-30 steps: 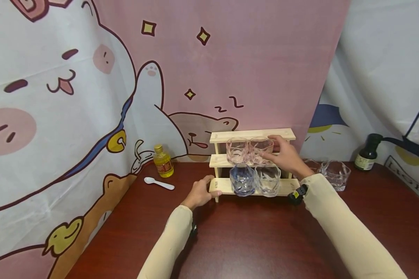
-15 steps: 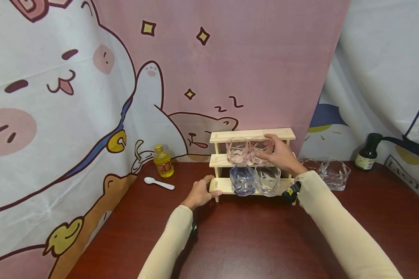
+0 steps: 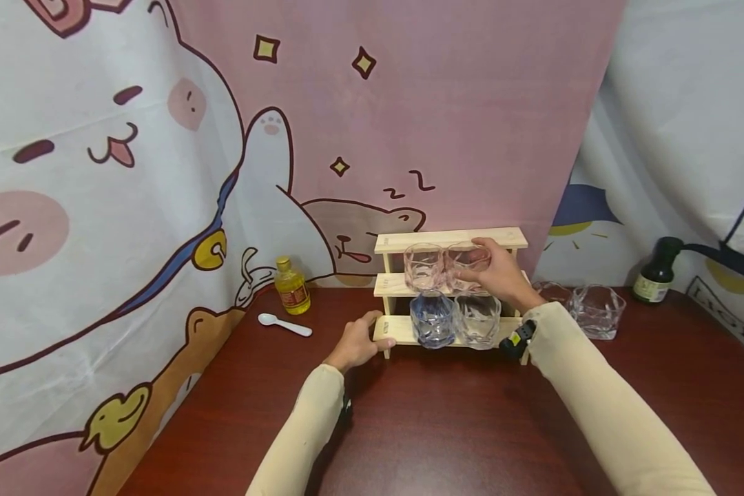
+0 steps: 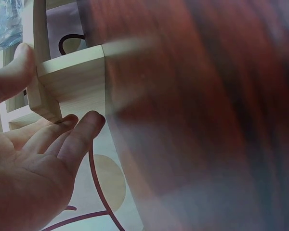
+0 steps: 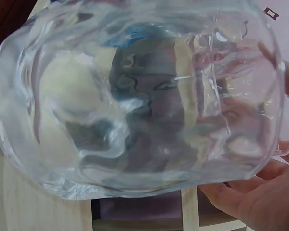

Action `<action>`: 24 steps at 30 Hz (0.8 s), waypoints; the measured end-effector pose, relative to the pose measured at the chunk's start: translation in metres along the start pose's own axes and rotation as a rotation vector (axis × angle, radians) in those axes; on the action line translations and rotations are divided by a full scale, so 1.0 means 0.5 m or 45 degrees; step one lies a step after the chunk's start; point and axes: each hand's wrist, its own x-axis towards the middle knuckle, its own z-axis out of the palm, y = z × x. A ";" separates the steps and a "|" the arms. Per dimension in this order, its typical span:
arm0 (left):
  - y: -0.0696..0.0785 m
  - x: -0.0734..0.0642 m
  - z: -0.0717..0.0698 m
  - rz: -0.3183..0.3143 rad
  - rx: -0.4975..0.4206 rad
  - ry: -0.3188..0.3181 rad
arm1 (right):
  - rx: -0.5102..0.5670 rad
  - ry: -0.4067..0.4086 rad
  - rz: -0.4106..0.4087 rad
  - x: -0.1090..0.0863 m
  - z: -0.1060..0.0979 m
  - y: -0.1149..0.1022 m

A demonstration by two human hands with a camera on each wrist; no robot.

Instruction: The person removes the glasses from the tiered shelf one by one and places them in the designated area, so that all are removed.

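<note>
A small three-tier wooden rack [image 3: 449,240] stands at the back of the table. My left hand [image 3: 356,342] grips the left end of its lowest shelf; in the left wrist view the thumb lies on the front edge of the wood [image 4: 74,77] and the fingers behind. My right hand [image 3: 501,275] holds the right pink glass [image 3: 462,262] on the middle shelf, thumb in front and fingers at the far rim. Beside it sits another pink glass [image 3: 424,269]. Below are a blue glass [image 3: 432,320] and a clear glass [image 3: 478,320], the latter filling most of the right wrist view.
Right of the rack stand a clear glass [image 3: 597,313] and a pinkish glass [image 3: 550,293], partly behind my right arm. A dark bottle [image 3: 654,272] is farther right. To the left are a yellow bottle [image 3: 292,288] and a white spoon [image 3: 285,325]. A printed cloth [image 3: 471,124] hangs behind.
My right hand has shifted slightly left and settled around the right pink glass. The left hand stays on the lowest shelf, and the glasses keep their places.
</note>
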 end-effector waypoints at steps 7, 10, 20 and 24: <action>-0.001 0.000 0.004 0.004 0.007 -0.002 | 0.019 0.047 0.010 -0.013 -0.017 0.015; -0.001 0.001 0.004 0.006 0.003 -0.004 | 0.018 0.063 -0.004 -0.020 -0.030 0.023; 0.001 0.002 0.000 -0.016 0.001 -0.010 | -0.024 0.095 -0.009 -0.043 -0.079 0.045; 0.000 0.002 0.000 -0.015 0.002 -0.010 | -0.048 0.111 0.002 -0.052 -0.094 0.051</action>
